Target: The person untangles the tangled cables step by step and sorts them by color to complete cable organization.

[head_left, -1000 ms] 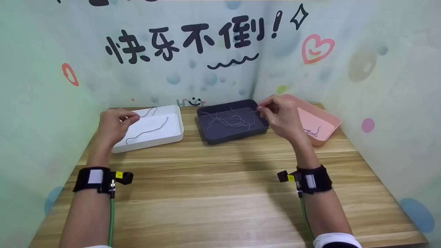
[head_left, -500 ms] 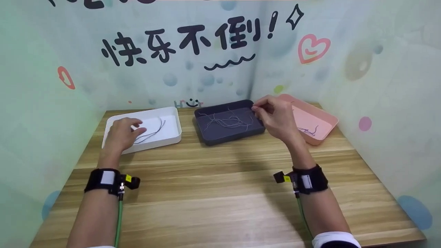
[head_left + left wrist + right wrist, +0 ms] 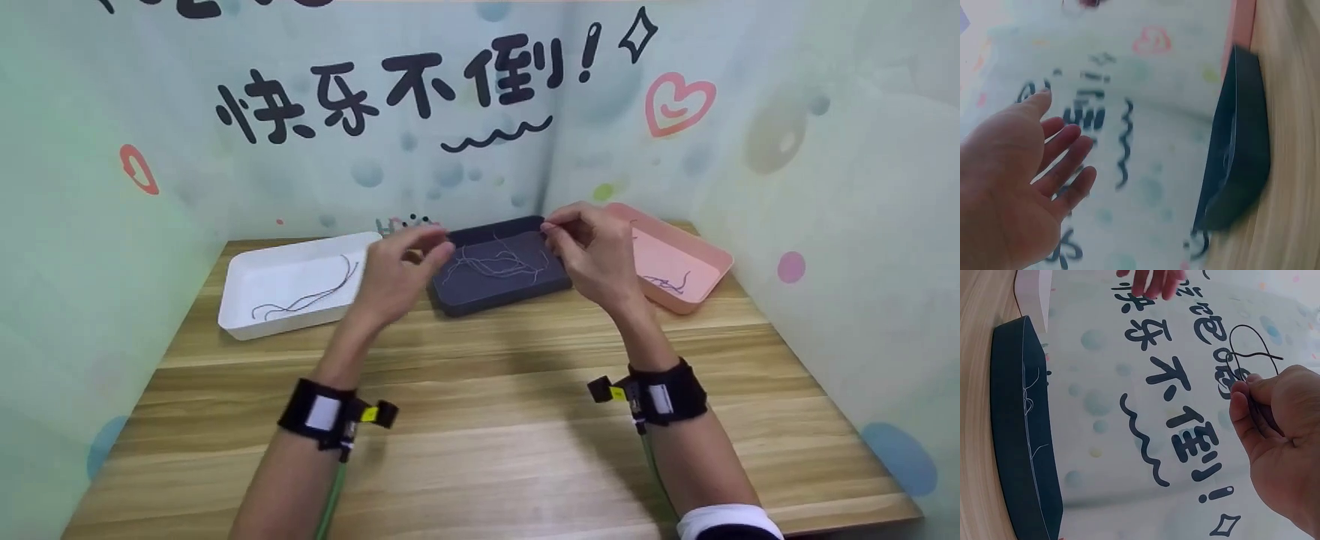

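Observation:
My right hand (image 3: 600,251) pinches a thin dark cord (image 3: 1252,355) between thumb and fingertips, above the right end of the dark grey tray (image 3: 510,295). In the right wrist view the cord bends into a loop over the fingers. My left hand (image 3: 394,274) is between the white tray (image 3: 277,328) and the grey one, its fingertips overlapping the grey tray's left edge in the head view. The left wrist view shows its fingers relaxed and apart, holding nothing. Dark cords (image 3: 315,299) lie in the white tray. Several pale thin strings (image 3: 495,262) lie tangled in the grey tray.
A pink tray (image 3: 697,298) with a few purple strings (image 3: 667,285) stands at the right, partly hidden by my right hand. All three trays stand along the back of the wooden table (image 3: 480,435). A printed curtain (image 3: 337,172) encloses the back and sides.
My left hand has let a cord down into the white tray beside the other one, then moved right toward the grey tray. The right hand has kept its pinch nearly in place.

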The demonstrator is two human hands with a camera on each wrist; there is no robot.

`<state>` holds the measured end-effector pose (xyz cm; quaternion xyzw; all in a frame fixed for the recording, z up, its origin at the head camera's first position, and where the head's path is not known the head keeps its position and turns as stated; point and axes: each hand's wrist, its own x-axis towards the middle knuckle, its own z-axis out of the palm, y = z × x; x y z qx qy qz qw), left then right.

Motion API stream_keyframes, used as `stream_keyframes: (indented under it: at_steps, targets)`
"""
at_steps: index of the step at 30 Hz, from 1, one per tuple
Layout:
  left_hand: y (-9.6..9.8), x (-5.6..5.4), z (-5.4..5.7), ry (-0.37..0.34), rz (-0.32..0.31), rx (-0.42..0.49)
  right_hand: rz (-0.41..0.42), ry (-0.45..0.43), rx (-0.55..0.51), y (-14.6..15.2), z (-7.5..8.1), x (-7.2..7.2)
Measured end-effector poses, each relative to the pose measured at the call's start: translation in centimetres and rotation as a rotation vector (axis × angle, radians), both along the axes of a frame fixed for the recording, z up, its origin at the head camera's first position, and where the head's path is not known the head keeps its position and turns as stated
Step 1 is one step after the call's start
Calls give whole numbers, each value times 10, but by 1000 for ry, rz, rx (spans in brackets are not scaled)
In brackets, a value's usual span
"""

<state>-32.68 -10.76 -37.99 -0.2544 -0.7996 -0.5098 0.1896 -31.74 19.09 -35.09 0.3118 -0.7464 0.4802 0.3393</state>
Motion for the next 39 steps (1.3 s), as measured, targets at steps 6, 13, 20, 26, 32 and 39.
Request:
stream_keyframes:
  at_steps: [6, 13, 20, 26, 32, 39]
  targets:
    - [60, 24, -6, -152, -182, 187, -4, 51, -19, -10, 1, 6]
    - [94, 38, -5, -407, -317, 477, 35, 62, 17, -17, 2, 11]
    - [84, 36, -1, -396, -274, 535, 77, 22, 19, -16, 3, 12]
    - [61, 28, 5, -328, -205, 544, 116, -47, 62, -11, 4, 13]
    - [29, 20, 11, -271, -128, 522, 133, -143, 69, -1, 6, 12]
    - [-18, 14, 19, -188, -22, 338, 201, -131, 109, 14, 9, 7]
